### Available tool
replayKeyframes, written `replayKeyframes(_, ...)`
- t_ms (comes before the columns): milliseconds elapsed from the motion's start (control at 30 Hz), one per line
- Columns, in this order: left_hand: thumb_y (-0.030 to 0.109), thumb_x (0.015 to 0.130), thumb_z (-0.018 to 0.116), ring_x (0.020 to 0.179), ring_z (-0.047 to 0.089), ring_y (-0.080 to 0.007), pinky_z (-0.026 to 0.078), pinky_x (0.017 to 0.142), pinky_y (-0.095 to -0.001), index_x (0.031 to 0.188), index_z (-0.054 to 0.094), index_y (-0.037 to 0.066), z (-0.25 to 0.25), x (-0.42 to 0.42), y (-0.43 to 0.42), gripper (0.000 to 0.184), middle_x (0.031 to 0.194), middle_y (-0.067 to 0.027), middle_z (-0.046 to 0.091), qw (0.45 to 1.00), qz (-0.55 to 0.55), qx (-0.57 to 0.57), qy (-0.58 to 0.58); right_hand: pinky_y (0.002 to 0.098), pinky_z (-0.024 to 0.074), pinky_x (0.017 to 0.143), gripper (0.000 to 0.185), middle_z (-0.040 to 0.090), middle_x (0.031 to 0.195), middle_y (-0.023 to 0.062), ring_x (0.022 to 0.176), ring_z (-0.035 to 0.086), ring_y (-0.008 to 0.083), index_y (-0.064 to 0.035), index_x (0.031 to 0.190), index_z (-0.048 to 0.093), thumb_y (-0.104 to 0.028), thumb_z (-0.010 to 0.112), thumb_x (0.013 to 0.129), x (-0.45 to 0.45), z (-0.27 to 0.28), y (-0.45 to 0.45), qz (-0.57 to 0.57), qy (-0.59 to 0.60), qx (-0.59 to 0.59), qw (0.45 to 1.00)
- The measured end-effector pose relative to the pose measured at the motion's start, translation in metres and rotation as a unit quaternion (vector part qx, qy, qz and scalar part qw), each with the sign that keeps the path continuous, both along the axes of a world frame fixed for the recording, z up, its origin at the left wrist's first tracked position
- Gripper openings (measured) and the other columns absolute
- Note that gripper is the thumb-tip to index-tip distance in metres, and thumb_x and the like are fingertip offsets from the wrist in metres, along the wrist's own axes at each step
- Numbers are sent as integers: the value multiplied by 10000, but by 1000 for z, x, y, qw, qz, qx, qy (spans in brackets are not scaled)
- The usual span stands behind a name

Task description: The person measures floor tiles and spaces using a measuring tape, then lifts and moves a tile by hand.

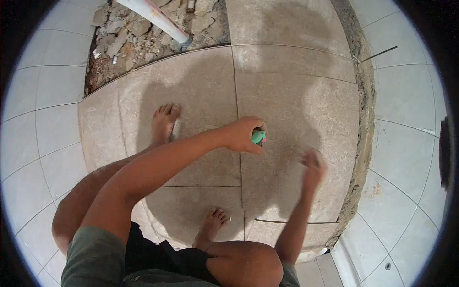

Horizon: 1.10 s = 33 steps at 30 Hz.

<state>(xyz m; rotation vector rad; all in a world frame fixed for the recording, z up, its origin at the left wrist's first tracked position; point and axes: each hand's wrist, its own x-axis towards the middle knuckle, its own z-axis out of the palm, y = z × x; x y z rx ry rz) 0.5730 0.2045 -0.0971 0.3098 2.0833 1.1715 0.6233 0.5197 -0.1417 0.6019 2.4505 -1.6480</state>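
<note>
My left hand [243,135] reaches over the beige floor tiles [282,110], with fingers wrapped round a small green object [258,137]. A speck of pink and some dark grey show beside the green; its kind is too small to make out. Lower and to the right, my right hand [313,165] hovers above or near the same tiles, apart from the left one. Its fingers are smeared by motion, and nothing can be made out in them. Between and around my bare feet [213,222] run the dark joints of the tiles.
At the upper left is a pit of broken rubble [119,43], with a white pipe [160,21] slanting across it. A rough mortar-filled gap [366,129] edges the tiles at right, where a thin dark rod [379,54] sticks out. White wall tiles [401,158] flank both sides.
</note>
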Motion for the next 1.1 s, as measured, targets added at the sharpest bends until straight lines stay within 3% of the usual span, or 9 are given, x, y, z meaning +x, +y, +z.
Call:
replayKeyframes(100, 284, 778, 821, 959, 641, -270, 527, 836, -385, 1237, 606, 22, -8, 0, -4, 570, 1145, -165, 611, 987, 38, 4, 157, 310, 557, 739, 312, 737, 904, 93, 784, 695, 159, 21, 1179, 706, -235, 643, 1012, -38, 34, -108, 120, -56, -76, 988)
replayKeyframes(333, 330, 774, 797, 1088, 637, -365, 517, 933, -428, 1315, 565, -18, -7, -11, -34, 683, 1219, -222, 642, 975, 215, -23, 41, 315, 547, 757, 282, 728, 920, 100, 816, 693, 164, 12, 1132, 714, -230, 635, 1009, -78, 22, -161, 224, -137, -105, 959)
replayKeyframes(433, 338, 804, 757, 1150, 617, -391, 489, 1004, -453, 1398, 514, -12, -20, -10, -43, 731, 1236, -250, 630, 971, 228, -60, 44, 318, 530, 804, 285, 711, 949, 99, 877, 671, 156, 14, 1120, 681, -244, 627, 1012, -75, 10, -171, 273, -69, -48, 958)
replayKeyframes(667, 299, 874, 715, 1143, 623, -347, 476, 1009, -453, 1371, 600, 80, -9, -5, -48, 555, 1244, -185, 645, 972, 181, -93, 119, 287, 463, 656, 175, 621, 845, -15, 729, 548, 94, -98, 955, 635, -268, 658, 986, -81, -1, -174, 259, -173, -248, 917)
replayKeyframes(733, 310, 898, 702, 1151, 619, -348, 470, 1018, -455, 1355, 617, 89, 1, -6, -51, 514, 1246, -177, 647, 980, 170, -49, 86, 293, 453, 663, 220, 621, 835, 0, 736, 543, 118, -99, 970, 651, -316, 686, 963, -89, 18, -175, 255, -185, -243, 917)
replayKeyframes(833, 281, 918, 691, 1118, 624, -343, 479, 990, -452, 1312, 648, 78, -6, 2, -60, 445, 1205, -179, 653, 963, 169, -136, 159, 299, 449, 665, 230, 625, 812, 16, 705, 533, 137, -99, 946, 681, -324, 721, 921, -90, 12, -163, 210, -212, -138, 944)
replayKeyframes(900, 242, 912, 684, 1072, 633, -342, 499, 939, -452, 1250, 684, 64, -1, -11, -76, 382, 1164, -185, 653, 967, 171, -150, 116, 304, 459, 655, 200, 631, 756, 39, 686, 569, 143, -64, 943, 694, -264, 698, 930, -107, -2, -144, 184, -137, -4, 973)
replayKeyframes(967, 218, 890, 692, 1029, 635, -347, 512, 891, -452, 1184, 713, 50, -32, -15, -97, 339, 1104, -187, 646, 946, 212, -163, 182, 305, 481, 619, 200, 635, 729, 45, 637, 590, 135, -61, 871, 661, -241, 698, 950, -137, -6, -125, 34, -105, -135, 985)
replayKeyframes(1100, 222, 879, 689, 1024, 628, -363, 520, 879, -450, 1159, 728, 57, -36, -30, -105, 327, 1035, -177, 633, 921, 250, -206, 218, 282, 491, 587, 143, 630, 726, 45, 662, 605, 117, -57, 929, 616, -149, 724, 947, -189, -21, -105, -20, 3, -147, 989)
